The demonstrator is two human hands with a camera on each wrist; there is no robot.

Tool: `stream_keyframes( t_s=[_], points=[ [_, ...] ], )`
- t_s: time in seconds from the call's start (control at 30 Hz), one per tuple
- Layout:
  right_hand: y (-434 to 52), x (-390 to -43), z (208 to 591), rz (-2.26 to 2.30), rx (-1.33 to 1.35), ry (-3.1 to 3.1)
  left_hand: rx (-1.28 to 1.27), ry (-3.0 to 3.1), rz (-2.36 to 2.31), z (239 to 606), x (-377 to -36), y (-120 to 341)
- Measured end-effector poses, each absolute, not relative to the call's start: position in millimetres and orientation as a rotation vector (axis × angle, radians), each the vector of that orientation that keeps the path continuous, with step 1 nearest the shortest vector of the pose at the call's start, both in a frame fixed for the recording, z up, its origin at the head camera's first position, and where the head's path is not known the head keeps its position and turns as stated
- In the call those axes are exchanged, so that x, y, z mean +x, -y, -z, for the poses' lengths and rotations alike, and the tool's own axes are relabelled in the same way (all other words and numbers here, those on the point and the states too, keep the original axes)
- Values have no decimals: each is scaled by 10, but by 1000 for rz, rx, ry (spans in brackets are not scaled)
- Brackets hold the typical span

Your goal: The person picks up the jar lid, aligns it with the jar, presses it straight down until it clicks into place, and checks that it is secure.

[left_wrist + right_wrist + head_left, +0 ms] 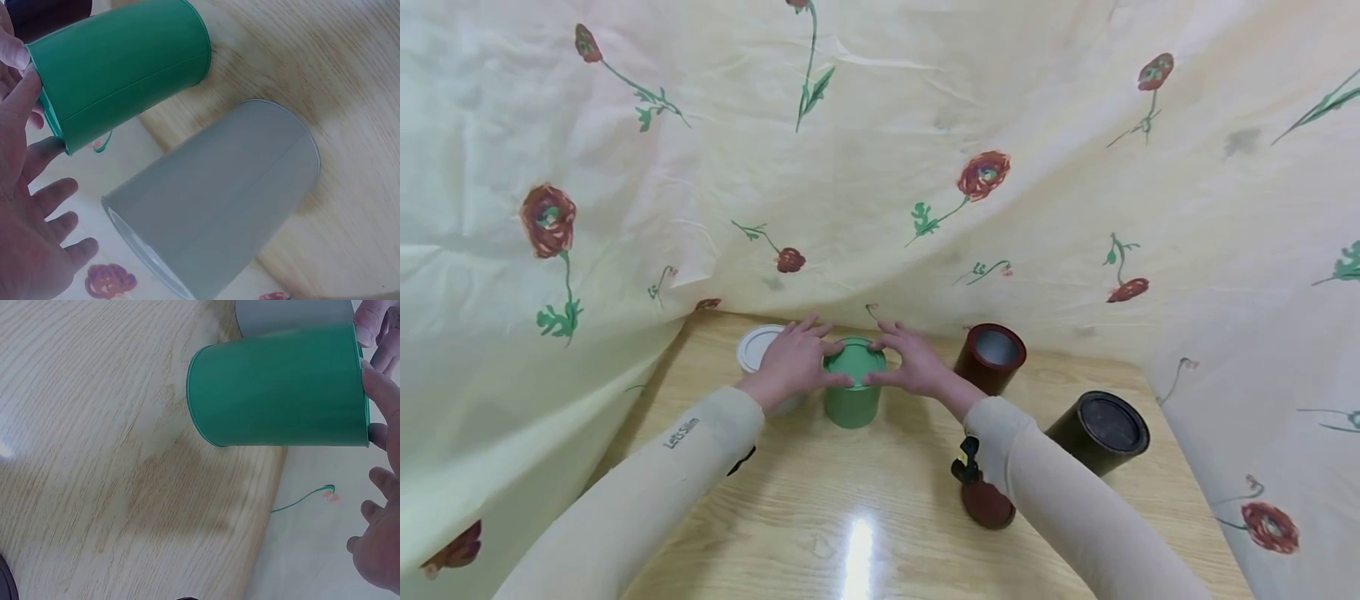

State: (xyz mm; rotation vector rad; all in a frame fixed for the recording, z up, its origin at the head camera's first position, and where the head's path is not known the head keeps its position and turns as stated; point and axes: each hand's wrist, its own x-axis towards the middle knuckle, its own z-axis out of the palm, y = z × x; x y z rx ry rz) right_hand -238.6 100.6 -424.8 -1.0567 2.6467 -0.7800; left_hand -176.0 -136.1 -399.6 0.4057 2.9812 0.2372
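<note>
A green canister (852, 408) stands upright near the back of the table with a green lid (857, 362) on its top. My left hand (796, 358) holds the lid's left side, thumb at the front rim and index finger farther back; its other fingers spread out behind. From the right, my right hand (912, 358) holds the same rim with thumb and index finger. Both thumb tips almost meet at the front. Close by on the left is a grey canister (219, 194) with a white lid (757, 346), partly hidden by my left hand in the head view.
To the right stands an uncovered dark red canister (981, 371). A black canister (1093, 429) with its lid on is farther right. A dark red lid (988, 504) lies flat beside my right sleeve. Flowered cloth (850, 167) hangs behind the wooden table (790, 517).
</note>
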Motion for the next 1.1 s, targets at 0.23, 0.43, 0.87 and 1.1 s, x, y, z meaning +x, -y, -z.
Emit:
stream_keyframes(
  t_s=[0.23, 0.43, 0.87, 1.1],
  points=[
    [-1044, -2362, 4263, 761, -1130, -2672, 470, -3012, -211, 4027, -1735, 1382],
    [-1091, -2368, 4207, 685, -1177, -2699, 502, -3054, -202, 3985, -1746, 1388],
    [-1544, -2240, 3944, 619, -1188, -2732, 675, -3062, -36, 3736, -1726, 1149],
    [-1903, -2060, 3975, 617, -1198, -2779, 772, -3056, 8, 3782, -1683, 907]
  ],
)
